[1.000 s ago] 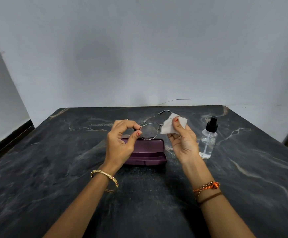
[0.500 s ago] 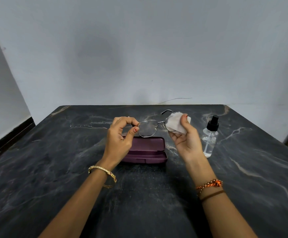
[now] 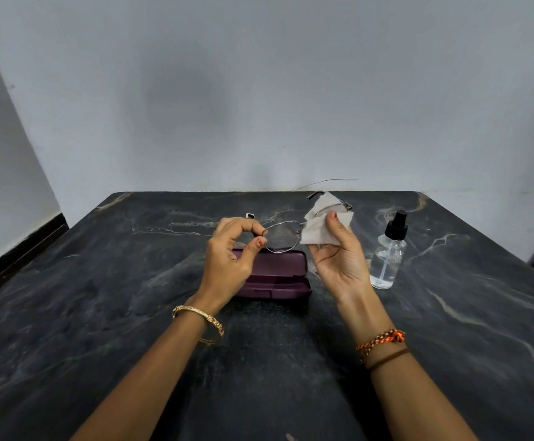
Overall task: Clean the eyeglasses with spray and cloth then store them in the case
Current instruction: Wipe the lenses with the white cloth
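Note:
Thin metal-framed eyeglasses (image 3: 281, 239) hang in the air above a shut purple case (image 3: 275, 276) on the dark marble table (image 3: 100, 313). My left hand (image 3: 230, 259) pinches the left lens rim between thumb and forefinger. My right hand (image 3: 338, 259) holds a white cloth (image 3: 318, 227) folded around the right lens, which it hides. The left lens shows small droplets. A clear spray bottle (image 3: 388, 254) with a black nozzle stands upright just right of my right hand.
The table's far edge meets a plain grey wall (image 3: 259, 106). A thin wire (image 3: 326, 183) lies at the wall behind the glasses. A dark skirting board (image 3: 17, 253) runs along the left.
The glasses have risen and the cloth has opened out flatter around the right lens. My right thumb has shifted up onto the cloth. The case and bottle have stayed put.

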`<move>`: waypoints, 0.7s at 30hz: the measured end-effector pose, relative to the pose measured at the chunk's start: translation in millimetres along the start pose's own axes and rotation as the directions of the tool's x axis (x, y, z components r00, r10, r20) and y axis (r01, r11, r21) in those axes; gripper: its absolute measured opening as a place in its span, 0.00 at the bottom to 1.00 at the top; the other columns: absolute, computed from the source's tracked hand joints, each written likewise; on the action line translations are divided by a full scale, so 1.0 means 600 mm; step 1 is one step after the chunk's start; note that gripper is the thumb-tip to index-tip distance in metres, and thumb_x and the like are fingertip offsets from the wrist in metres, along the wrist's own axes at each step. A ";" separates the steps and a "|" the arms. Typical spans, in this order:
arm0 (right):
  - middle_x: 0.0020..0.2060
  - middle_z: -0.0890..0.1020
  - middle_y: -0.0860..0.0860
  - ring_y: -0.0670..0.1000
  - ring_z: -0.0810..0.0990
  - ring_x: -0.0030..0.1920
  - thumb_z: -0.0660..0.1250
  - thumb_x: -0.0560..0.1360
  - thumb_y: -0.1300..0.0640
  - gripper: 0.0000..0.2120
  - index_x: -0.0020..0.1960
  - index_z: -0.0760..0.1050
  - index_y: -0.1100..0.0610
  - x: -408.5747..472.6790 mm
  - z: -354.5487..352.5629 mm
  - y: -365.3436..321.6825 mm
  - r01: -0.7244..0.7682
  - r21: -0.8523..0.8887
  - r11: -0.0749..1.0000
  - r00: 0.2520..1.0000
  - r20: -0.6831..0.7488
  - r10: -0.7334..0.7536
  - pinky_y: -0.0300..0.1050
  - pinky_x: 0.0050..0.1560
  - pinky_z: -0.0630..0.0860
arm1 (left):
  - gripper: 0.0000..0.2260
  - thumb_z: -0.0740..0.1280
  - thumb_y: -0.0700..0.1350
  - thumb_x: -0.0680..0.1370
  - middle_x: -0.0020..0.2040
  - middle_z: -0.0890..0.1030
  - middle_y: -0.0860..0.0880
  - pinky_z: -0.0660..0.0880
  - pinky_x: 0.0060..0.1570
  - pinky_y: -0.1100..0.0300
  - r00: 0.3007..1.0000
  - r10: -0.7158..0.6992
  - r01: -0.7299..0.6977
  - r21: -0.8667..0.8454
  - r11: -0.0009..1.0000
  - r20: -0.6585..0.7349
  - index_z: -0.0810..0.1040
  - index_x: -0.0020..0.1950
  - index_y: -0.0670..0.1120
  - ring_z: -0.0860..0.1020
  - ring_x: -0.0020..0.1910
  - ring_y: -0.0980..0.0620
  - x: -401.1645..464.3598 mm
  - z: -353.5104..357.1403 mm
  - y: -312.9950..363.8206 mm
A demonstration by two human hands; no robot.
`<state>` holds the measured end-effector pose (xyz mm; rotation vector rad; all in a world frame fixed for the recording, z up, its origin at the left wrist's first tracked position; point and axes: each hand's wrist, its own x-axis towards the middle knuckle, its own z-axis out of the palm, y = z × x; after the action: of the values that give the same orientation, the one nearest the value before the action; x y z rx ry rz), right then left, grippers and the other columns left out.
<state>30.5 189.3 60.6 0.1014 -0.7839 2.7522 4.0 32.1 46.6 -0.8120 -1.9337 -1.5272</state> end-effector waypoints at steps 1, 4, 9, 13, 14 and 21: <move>0.34 0.85 0.49 0.46 0.84 0.37 0.64 0.69 0.63 0.08 0.48 0.74 0.57 -0.001 0.000 0.000 -0.001 -0.009 1.000 1.000 0.031 0.002 0.40 0.38 0.82 | 0.05 0.66 0.38 0.70 0.42 0.75 0.57 0.70 0.51 0.70 1.000 0.004 -0.004 -0.002 1.000 -0.008 0.76 0.42 0.48 0.73 0.49 0.61 0.000 0.000 0.001; 0.33 0.85 0.48 0.45 0.84 0.36 0.64 0.67 0.62 0.09 0.47 0.74 0.58 0.001 -0.005 0.000 0.025 -0.073 0.997 0.998 0.064 -0.020 0.38 0.36 0.81 | 0.05 0.66 0.37 0.70 0.42 0.75 0.57 0.70 0.53 0.68 1.000 0.022 -0.022 0.003 1.000 -0.013 0.76 0.42 0.46 0.73 0.49 0.58 0.001 -0.001 0.004; 0.30 0.84 0.48 0.43 0.83 0.34 0.71 0.61 0.62 0.07 0.39 0.79 0.59 0.011 -0.018 -0.012 0.089 -0.259 0.962 0.996 0.049 -0.079 0.36 0.36 0.80 | 0.03 0.66 0.37 0.70 0.42 0.74 0.59 0.71 0.52 0.57 0.997 0.076 -0.074 0.057 0.996 -0.032 0.77 0.41 0.42 0.73 0.48 0.53 0.006 -0.008 0.006; 0.33 0.85 0.49 0.44 0.83 0.36 0.82 0.44 0.49 0.25 0.36 0.83 0.59 0.020 -0.035 -0.025 0.086 -0.438 0.895 0.995 0.075 -0.059 0.35 0.35 0.79 | 0.03 0.66 0.37 0.69 0.41 0.73 0.61 0.72 0.53 0.45 0.993 0.120 -0.119 0.091 0.989 -0.006 0.77 0.41 0.40 0.73 0.48 0.51 0.010 -0.014 0.004; 0.33 0.86 0.49 0.44 0.83 0.36 0.83 0.41 0.47 0.27 0.36 0.83 0.59 0.022 -0.040 -0.026 0.087 -0.467 0.880 0.996 0.071 -0.060 0.35 0.35 0.79 | 0.03 0.66 0.37 0.69 0.41 0.73 0.61 0.72 0.53 0.42 0.993 0.119 -0.118 0.096 0.988 -0.003 0.77 0.41 0.40 0.73 0.48 0.50 0.010 -0.014 0.003; 0.30 0.85 0.49 0.45 0.83 0.34 0.84 0.36 0.52 0.26 0.32 0.83 0.57 0.016 -0.028 -0.006 0.044 -0.233 0.972 0.999 0.037 -0.036 0.39 0.35 0.81 | 0.02 0.66 0.36 0.69 0.40 0.74 0.58 0.72 0.51 0.39 0.989 0.147 -0.145 0.104 0.984 -0.007 0.77 0.40 0.38 0.72 0.46 0.51 0.009 -0.012 0.006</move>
<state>22.7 203.4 49.6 0.1132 -1.0952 2.6041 3.4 26.2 54.6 -0.8738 -1.8816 -1.3323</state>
